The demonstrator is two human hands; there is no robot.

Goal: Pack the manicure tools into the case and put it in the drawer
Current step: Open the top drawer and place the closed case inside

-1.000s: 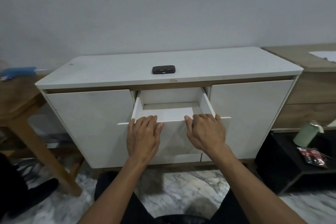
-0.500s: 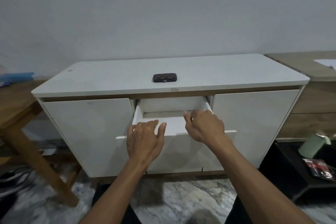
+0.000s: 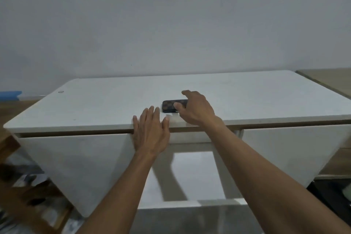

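Observation:
The manicure case point(image 3: 169, 105), dark with a checkered pattern and closed, lies flat on the white cabinet top point(image 3: 247, 97) near its front edge. My right hand point(image 3: 195, 110) reaches over the case's right end; the thumb touches it and the index finger stretches past it, not closed around it. My left hand point(image 3: 150, 131) hovers flat with fingers extended at the cabinet's front edge, just left of the case, holding nothing. Below both arms the white middle drawer point(image 3: 199, 176) stands pulled out, with nothing visible inside. No loose tools are visible.
White cabinet doors flank the drawer, left point(image 3: 76, 157) and right point(image 3: 294, 150). A wooden table point(image 3: 11, 108) with a blue object point(image 3: 10, 94) stands to the left, a wooden sideboard point(image 3: 330, 80) to the right. A plain wall rises behind.
Both hands have left the drawer front and risen to the cabinet top. My right hand has reached the case. The view has moved closer and tilted upward.

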